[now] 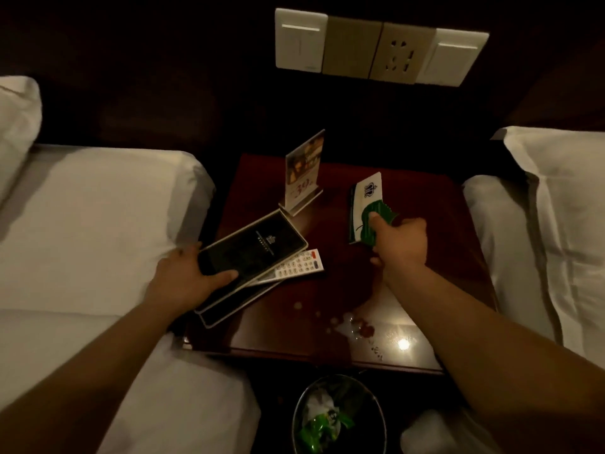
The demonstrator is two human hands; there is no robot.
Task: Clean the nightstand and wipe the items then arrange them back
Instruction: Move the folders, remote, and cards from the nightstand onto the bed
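Note:
The dark red nightstand (425, 244) stands between two beds. My left hand (186, 276) grips a black folder with a pale rim (258, 247) at the nightstand's left edge; a white remote (299, 265) pokes out under it, and a second flat dark folder (229, 309) lies beneath. My right hand (397, 240) holds a green and white card (365, 208), tilted above the middle of the top. An upright acrylic sign holder with a picture card (302, 172) stands near the back. Pale spots and a wet-looking smear (350, 324) mark the front of the surface.
White-sheeted beds flank the nightstand, one on the left (98, 224) and one on the right (550, 231). A round waste bin (339, 417) with green and white litter sits on the floor in front. Wall switches and a socket (379, 49) are mounted above.

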